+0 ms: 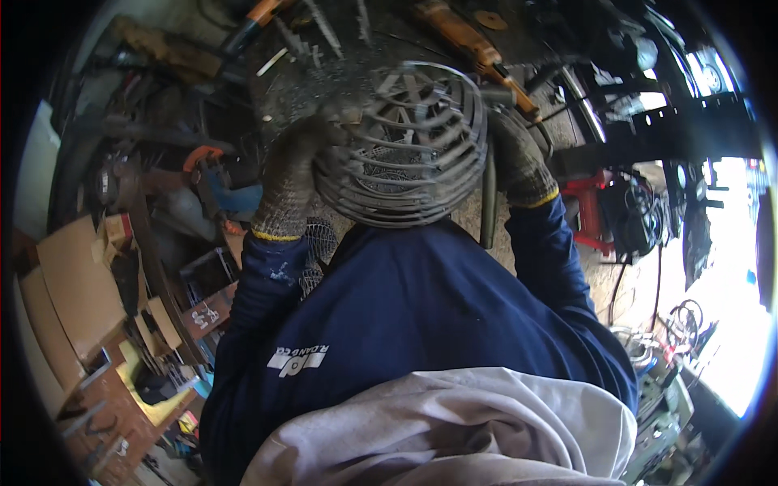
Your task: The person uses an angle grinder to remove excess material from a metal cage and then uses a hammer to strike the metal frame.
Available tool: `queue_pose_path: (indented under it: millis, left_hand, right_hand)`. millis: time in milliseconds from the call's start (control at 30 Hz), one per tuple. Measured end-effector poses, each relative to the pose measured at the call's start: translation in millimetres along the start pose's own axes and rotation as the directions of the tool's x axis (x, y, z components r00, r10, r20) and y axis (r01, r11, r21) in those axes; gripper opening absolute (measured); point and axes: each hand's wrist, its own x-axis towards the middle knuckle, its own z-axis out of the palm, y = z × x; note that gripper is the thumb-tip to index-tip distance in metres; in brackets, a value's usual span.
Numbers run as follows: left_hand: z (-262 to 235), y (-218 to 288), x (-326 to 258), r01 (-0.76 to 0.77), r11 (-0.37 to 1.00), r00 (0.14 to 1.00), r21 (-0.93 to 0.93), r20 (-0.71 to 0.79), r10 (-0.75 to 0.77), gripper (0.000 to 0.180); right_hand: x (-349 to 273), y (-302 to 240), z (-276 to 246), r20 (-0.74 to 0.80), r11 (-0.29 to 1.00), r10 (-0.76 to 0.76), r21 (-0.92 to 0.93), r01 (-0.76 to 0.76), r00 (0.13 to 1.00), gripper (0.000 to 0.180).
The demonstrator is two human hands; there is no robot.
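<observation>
I hold a round grey wire fan guard [405,146] up in front of my chest, its curved ribs facing me. My left hand [292,174], in a grey knitted glove with a yellow cuff, grips the guard's left rim. My right hand [519,158], gloved the same way, is closed on the right rim, beside a dark upright rod [489,202]. Both forearms are in dark blue sleeves. A piece of wire mesh [318,251] shows below the guard near my left arm.
An orange-handled power tool [478,53] lies on the dusty floor beyond the guard. Cardboard pieces [77,283] and scrap metal crowd the left. A red stool [587,206], cables and dark machine parts stand at the right.
</observation>
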Motion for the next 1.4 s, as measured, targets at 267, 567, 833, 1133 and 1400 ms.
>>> queue_pose_path:
  millis: [267, 567, 833, 1133, 1400]
  left_hand:
    - [-41, -85, 8, 0.244, 0.212, 0.932, -0.946, 0.29, 0.219, 0.042]
    - [-104, -144, 20, -0.169, 0.741, 0.953, -0.649, 0.084, 0.291, 0.048]
    - [-53, -92, 18, -0.013, 0.51, 0.984, -0.86, 0.079, 0.16, 0.045]
    - [-58, -69, 25, 0.119, 0.862, 0.993, -0.492, 0.068, -0.098, 0.048]
    - [15, 36, 0, -0.056, 0.909, 0.971, -0.412, 0.19, 0.146, 0.054]
  right_hand:
    - [-29, -48, 53, -0.001, 0.97, -0.037, -0.24, 0.035, 0.999, 0.035]
    - [-52, -81, 73, -0.001, 0.965, 0.014, -0.261, -0.014, 1.0, 0.027]
    - [-44, -72, 61, 0.074, 0.786, -0.112, -0.604, 0.134, 0.991, 0.027]
    - [3, -16, 25, -0.026, 0.971, 0.069, -0.226, -0.073, 0.997, 0.033]
    - [32, 74, -77, 0.17, 0.967, -0.204, -0.119, 0.225, 0.964, 0.038]
